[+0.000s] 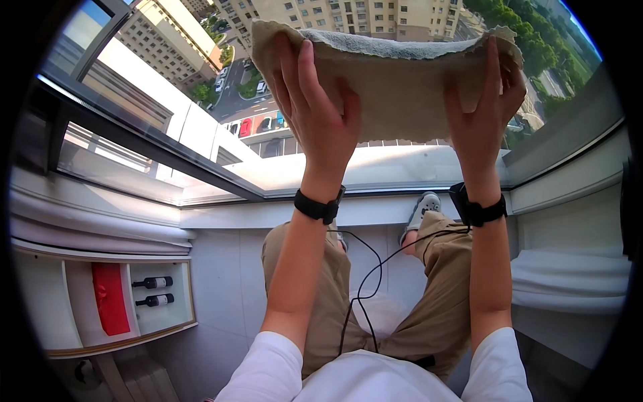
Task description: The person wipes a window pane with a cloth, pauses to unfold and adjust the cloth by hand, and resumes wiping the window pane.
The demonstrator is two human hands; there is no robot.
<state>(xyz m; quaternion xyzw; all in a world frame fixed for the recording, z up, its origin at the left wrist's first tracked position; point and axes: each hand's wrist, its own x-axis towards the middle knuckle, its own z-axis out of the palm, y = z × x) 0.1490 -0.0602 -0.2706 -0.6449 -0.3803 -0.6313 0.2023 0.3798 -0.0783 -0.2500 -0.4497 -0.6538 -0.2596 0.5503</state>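
A grey-beige cloth point(402, 94) with rough, uneven edges is stretched between my two hands at the top of the head view, in front of the window. Its top edge sags in the middle and shows a lighter, fluffy side. My left hand point(318, 110) grips the left end, fingers reaching up to the top edge and thumb on the near face. At the right end, my right hand point(487, 107) holds it the same way. I cannot tell whether the cloth touches the glass. Black bands with small devices sit on both wrists.
Black cables point(362, 295) hang between my legs. A window frame point(154, 141) runs along the left, above a low sill point(228, 216). On the left, a shelf point(184, 321) holds a red box point(110, 298) and two dark bottles point(154, 291). White folded fabric point(569, 281) lies at right.
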